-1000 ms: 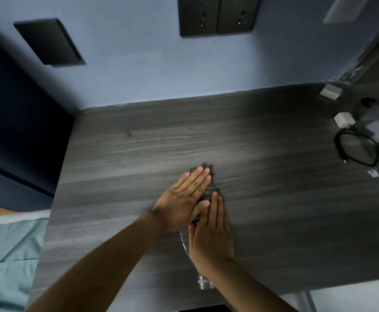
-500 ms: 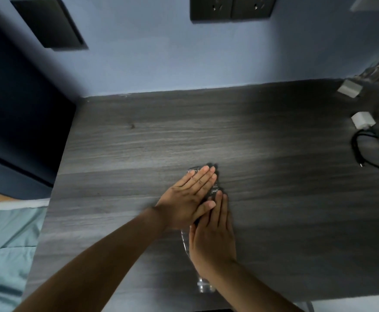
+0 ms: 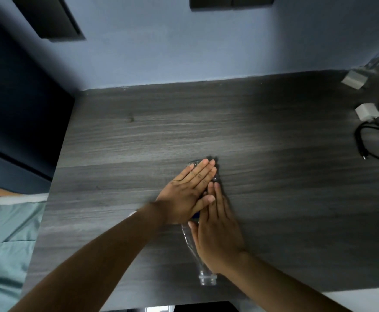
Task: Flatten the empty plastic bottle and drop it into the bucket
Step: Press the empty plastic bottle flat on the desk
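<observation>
A clear empty plastic bottle (image 3: 189, 240) lies on the grey wood table (image 3: 139, 136), its open neck pointing toward the near edge. My left hand (image 3: 187, 195) lies flat, palm down, over the bottle's far half. My right hand (image 3: 217, 231) lies flat over the near half, its fingertips tucked beside the left thumb. Both palms press down on the bottle and neither grips it. Most of the bottle is hidden under the hands; only the neck, one side and a bit of the base show. No bucket is in view.
A white charger (image 3: 365, 111), a coiled black cable (image 3: 364, 145) and a small white box (image 3: 353, 79) lie at the table's right end. Wall sockets (image 3: 231, 2) sit above the back edge. Teal bedding (image 3: 6, 244) lies beyond the left edge.
Both hands stay flat on the bottle in the same spot. Only the view has shifted a little, so the items at the right sit nearer the frame edge.
</observation>
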The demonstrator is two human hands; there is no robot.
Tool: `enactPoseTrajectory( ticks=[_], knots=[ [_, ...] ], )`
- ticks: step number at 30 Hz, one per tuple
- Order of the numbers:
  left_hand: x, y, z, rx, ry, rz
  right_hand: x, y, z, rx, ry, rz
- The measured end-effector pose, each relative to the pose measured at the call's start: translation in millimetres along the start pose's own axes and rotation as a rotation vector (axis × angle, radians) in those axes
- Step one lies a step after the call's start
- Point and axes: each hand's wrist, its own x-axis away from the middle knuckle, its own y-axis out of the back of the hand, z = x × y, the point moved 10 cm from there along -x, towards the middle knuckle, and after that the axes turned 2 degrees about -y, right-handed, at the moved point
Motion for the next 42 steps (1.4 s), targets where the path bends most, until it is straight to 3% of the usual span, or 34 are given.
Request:
enactPoseTrajectory(
  ticks=[4, 10, 17, 23, 25, 27, 29, 36, 42],
  knots=[
    [0.5, 2.1, -0.3, 0.048, -0.013, 0.003, 0.0, -1.0, 3.2, 0.067, 0.089, 0.066],
    [-1.2, 6.0, -1.4, 0.03, -0.062, 0.028, 3.3, 18.7, 3.7, 0.111, 0.513, -0.033],
    [-1.0, 6.9, -1.5, 0.019, -0.07, 0.029, 13.8, 35.7, 12.1, 0.148, 0.915, 0.052],
    [-2.5, 9.6, 3.4, 0.131, -0.039, 0.006, 20.5, 35.0, 30.9, 0.277, 0.976, 0.246],
    [-4.8, 10.4, 4.8, 0.117, -0.035, 0.001, 28.8, 36.3, 48.0, 0.27, 1.084, 0.263],
    [-7.0, 9.2, 3.6, 0.076, -0.056, 0.009, 31.3, 23.7, 55.9, 0.279, 1.175, 0.379],
    [-6.7, 7.3, 2.5, 0.061, -0.076, 0.024, 20.6, 17.0, 56.9, 0.304, 1.13, 0.486],
    [-9.1, 14.1, -1.7, 0.152, -0.132, 0.056, 19.6, 21.0, 84.0, 0.364, 1.153, 0.373],
    [-4.9, 44.2, -10.4, 0.27, -0.149, -0.062, 27.4, 16.9, 92.9, 0.528, 1.174, 0.3]
  ],
)
